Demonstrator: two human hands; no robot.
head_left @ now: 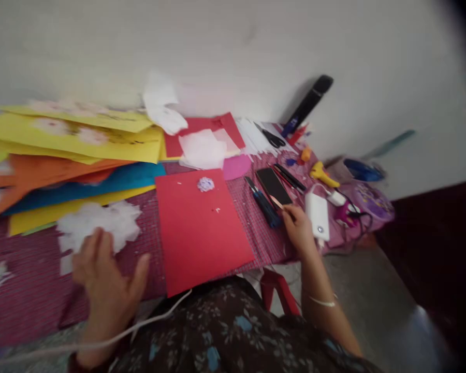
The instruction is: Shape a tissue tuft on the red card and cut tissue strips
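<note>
My left hand, fingers apart, reaches over a loose pile of white tissue paper pieces; its fingertips are at the pile's near edge. My right hand is closed in a pinch on a thin, pale pink stick-like piece, whose kind is too small to make out. Under that piece's tip lies a black phone. Left of my right hand is a dark blue box cutter. Between my hands rests a red sheet of card, with a crumpled white and purple paper rosette near its top edge.
Yellow paper sheets with flower decorations are stacked at the left over orange and blue ones. Black scissors lie on white strips at the back. A white power bank, a yellow glue gun and a purple pouch sit at the right.
</note>
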